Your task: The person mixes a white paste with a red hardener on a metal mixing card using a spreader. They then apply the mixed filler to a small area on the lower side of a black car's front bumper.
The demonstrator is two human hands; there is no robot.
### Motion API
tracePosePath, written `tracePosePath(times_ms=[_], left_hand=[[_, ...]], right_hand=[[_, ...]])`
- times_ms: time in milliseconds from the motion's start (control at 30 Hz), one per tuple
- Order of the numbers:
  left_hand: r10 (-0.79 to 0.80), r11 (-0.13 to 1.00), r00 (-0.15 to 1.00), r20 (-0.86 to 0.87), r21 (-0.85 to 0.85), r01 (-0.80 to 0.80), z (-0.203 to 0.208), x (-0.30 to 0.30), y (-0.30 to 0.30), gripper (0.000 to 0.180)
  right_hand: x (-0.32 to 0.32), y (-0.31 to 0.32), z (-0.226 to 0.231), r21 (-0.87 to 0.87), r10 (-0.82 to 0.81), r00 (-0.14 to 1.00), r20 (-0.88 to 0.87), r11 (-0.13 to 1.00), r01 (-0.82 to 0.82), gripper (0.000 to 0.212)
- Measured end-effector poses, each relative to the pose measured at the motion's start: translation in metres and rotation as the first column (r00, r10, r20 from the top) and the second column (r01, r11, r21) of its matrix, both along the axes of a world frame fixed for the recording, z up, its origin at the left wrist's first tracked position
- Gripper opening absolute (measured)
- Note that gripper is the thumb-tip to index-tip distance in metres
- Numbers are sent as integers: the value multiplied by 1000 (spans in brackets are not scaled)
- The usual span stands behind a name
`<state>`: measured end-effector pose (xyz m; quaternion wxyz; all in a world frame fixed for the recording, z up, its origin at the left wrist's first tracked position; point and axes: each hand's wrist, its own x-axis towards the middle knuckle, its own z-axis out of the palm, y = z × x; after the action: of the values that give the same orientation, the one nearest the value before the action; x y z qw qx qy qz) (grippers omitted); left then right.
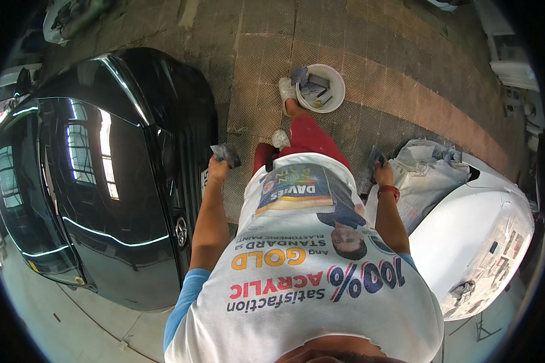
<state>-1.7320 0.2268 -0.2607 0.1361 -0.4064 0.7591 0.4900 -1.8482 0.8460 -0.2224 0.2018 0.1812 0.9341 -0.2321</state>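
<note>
My left hand (218,169) hangs at my side near the black car, its fingers closed on a dark grey flat sheet (227,153) with a pale, shiny corner. The sheet looks like sandpaper, but I cannot be sure. My right hand (383,173), with a red band at the wrist, is closed on another dark flat piece (375,156), seen almost edge-on. What kind of piece it is I cannot make out. Beyond my feet stands a white bucket (340,85). In it lie grey pieces and small dark tools, and a grey cloth (298,75) hangs over its rim.
The glossy black car (112,175) fills the left side. On the right is a white car body (466,233), partly masked with newspaper (496,260), beside crumpled pale sheeting (415,181). Brown textured matting (369,36) covers the floor ahead.
</note>
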Motion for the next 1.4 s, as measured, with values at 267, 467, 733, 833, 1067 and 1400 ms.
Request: tracePosePath(times_ms=[267,467,733,833,1067,1400], left_hand=[[39,999,936,350,-47,-24,7,1,19,44],[292,944,798,527,-25,-329,13,21,42,53],[566,813,725,392,-119,-571,-1,90,87,41],[502,859,784,365,-320,-401,62,22,153,35],[588,791,796,144,-310,-528,141,-165,200,48],[866,500,408,-290,451,-740,247,-249,269,53]], right_hand=[[-31,9,-44,23,-2,999,44,1000,1,49],[-119,5,-47,142,193,964,182,965,-220,49],[-308,-14,-91,120,364,928,-80,928,-354,54],[-397,-38,-83,-48,269,963,-25,962,-270,62],[-447,-172,-94,-553,259,966,-12,803,-222,69],[-352,-318,72,-973,535,813,231,143,182,59]])
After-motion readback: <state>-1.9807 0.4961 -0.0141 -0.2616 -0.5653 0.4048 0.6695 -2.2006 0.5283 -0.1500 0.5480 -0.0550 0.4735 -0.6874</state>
